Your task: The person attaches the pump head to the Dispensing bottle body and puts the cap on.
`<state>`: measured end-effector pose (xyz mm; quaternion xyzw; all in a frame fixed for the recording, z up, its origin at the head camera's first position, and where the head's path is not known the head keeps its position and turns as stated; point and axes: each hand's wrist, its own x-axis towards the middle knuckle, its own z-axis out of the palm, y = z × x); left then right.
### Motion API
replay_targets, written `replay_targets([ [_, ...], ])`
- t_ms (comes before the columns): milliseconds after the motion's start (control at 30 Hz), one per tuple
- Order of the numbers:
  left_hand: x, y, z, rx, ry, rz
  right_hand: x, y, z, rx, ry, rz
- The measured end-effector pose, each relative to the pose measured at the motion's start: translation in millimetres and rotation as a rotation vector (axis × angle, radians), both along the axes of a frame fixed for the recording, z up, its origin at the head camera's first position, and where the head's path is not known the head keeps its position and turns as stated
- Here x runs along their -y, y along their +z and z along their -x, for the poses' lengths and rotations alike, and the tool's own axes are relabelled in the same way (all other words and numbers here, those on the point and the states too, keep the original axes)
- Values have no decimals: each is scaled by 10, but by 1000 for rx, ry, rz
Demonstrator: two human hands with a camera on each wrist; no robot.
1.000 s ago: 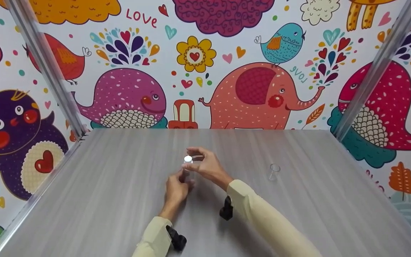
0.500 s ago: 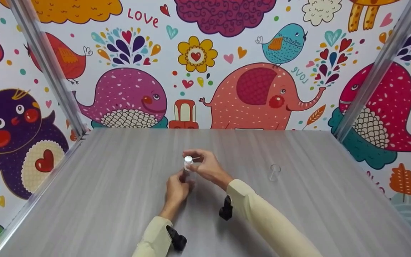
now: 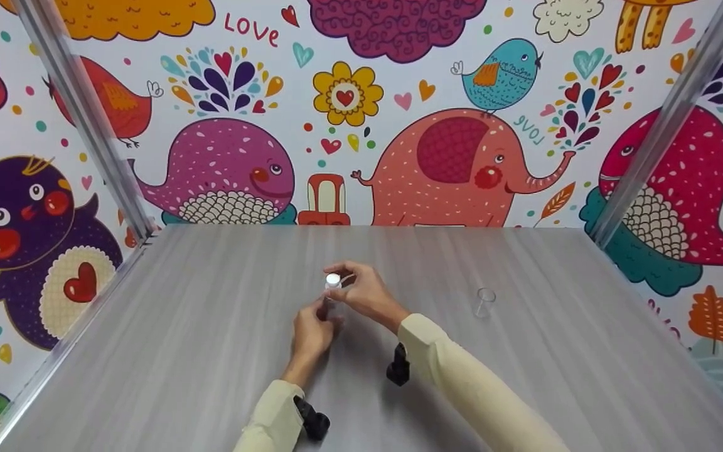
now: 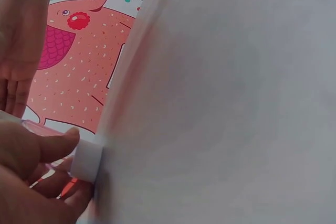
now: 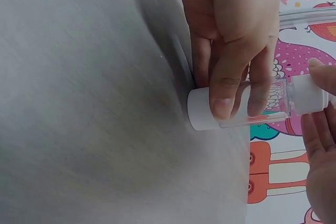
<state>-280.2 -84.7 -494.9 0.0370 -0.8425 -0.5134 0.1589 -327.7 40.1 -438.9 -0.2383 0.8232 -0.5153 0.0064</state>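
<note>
Near the table's middle, a small clear bottle [image 5: 281, 95] with a white base [image 5: 202, 109] and white top [image 3: 333, 280] stands upright. My left hand [image 3: 312, 336] grips its lower part; in the right wrist view the thumb and fingers wrap the clear body just by the base. At the upper end, my right hand [image 3: 368, 294] pinches the white top between thumb and fingers. A thin white piece [image 3: 348, 277] shows beside the top in the head view. In the left wrist view the white base [image 4: 86, 161] shows past my left fingers, against the table.
A clear, open-ended cup-like cap [image 3: 484, 302] stands on the grey wood-grain table [image 3: 211, 351], right of my hands. Walls with cartoon animals [image 3: 443, 166] enclose the back and sides, with metal posts [image 3: 91, 119] at the corners.
The fingers of my right hand shift slightly around the white top. My left hand keeps its grip, and the bottle stays in place. The clear cap has not moved.
</note>
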Motion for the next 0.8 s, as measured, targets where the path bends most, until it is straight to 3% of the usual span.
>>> replay_targets([
  [267,-5,9,-18,17,1,9,3,-6,7,-34,-15,-17],
  [400,-1,2,-13,41,12,-8,12,43,14,-15,-18,-27],
  [500,-1,0,-1,22,6,-41,12,110,17,20,-18,-20],
  [800,-14,-10,23,-16,1,-26,-46,161,55,50,87,22],
])
